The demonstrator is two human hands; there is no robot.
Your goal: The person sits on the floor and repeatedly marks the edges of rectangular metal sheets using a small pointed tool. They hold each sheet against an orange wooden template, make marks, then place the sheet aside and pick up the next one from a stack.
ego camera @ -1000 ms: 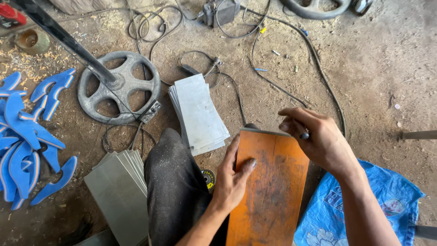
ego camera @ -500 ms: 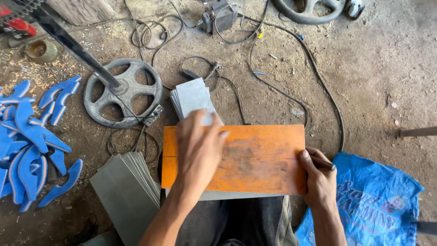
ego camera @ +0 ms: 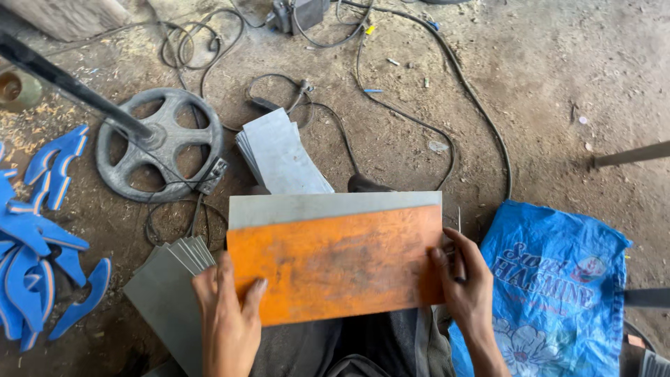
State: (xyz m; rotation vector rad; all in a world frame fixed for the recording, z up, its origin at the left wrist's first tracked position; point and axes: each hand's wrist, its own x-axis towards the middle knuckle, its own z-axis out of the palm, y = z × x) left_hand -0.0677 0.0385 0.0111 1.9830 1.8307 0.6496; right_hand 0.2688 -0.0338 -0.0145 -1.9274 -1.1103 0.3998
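Our left hand (ego camera: 227, 324) and right hand (ego camera: 466, 286) each clasp one end of the orange plate (ego camera: 335, 262). It lies on a grey sheet (ego camera: 328, 207). Beside: blue sack (ego camera: 558, 286).

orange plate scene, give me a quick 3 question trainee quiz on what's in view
1. True or false: both hands grip the orange plate.
2. What lies directly under the orange plate, showing along its far edge? A) a grey sheet B) a blue cutout C) a black cable
3. What sits on the ground on the side of the right hand?

Key:
1. True: the left hand holds the near left corner, the right hand the right end.
2. A, a grey sheet of about the same width.
3. A blue woven sack. The grey sheet stack, spoked wheel and blue cutouts are on the left.
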